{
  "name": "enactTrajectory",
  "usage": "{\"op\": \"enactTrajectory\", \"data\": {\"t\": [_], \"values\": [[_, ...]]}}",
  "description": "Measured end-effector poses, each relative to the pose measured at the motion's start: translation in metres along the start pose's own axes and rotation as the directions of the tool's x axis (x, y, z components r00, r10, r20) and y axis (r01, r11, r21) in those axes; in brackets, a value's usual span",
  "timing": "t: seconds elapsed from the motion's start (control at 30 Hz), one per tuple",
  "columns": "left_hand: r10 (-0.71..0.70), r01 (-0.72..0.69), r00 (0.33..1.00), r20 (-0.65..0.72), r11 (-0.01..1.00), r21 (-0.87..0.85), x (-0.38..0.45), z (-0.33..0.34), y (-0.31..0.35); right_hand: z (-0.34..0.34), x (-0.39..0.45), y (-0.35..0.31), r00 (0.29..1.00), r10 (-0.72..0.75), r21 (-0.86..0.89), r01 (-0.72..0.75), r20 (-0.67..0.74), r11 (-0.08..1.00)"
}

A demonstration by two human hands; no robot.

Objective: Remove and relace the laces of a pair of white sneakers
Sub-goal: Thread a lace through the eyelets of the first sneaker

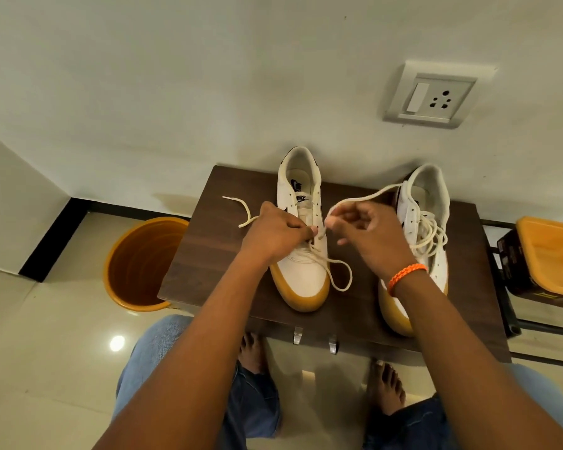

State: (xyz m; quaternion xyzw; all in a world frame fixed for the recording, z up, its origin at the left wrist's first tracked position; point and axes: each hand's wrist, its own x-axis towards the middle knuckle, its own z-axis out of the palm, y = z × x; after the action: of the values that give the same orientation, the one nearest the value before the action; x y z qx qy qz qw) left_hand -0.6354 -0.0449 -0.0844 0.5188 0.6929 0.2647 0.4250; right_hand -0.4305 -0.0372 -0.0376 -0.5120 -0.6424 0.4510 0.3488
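On the dark wooden table [208, 241] both white sneakers sit with toes toward the person. The left sneaker [301, 228] looks partway laced: its lace [338, 274] crosses only the lower eyelets near the toe, the upper ones look bare, and one loose end trails off to the left of this shoe. The left hand [275, 235] pinches the lace right over this sneaker's eyelets. The right hand [368, 232], just to the right of the same shoe, has fingers curled round the other strand, which loops up and away to the right. The right sneaker [420, 228] only has a lace heaped loosely on it, so I'd guess it's still waiting. Maybe a quarter done.
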Motion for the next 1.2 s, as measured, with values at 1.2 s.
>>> {"op": "enactTrajectory", "data": {"t": [1.2], "values": [[-0.027, 0.028, 0.998, -0.052, 0.999, 0.031, -0.009, -0.001, 0.008, -0.011, 0.005, -0.013, 0.933, -0.123, 0.188, 0.195, -0.338, 0.963]]}}
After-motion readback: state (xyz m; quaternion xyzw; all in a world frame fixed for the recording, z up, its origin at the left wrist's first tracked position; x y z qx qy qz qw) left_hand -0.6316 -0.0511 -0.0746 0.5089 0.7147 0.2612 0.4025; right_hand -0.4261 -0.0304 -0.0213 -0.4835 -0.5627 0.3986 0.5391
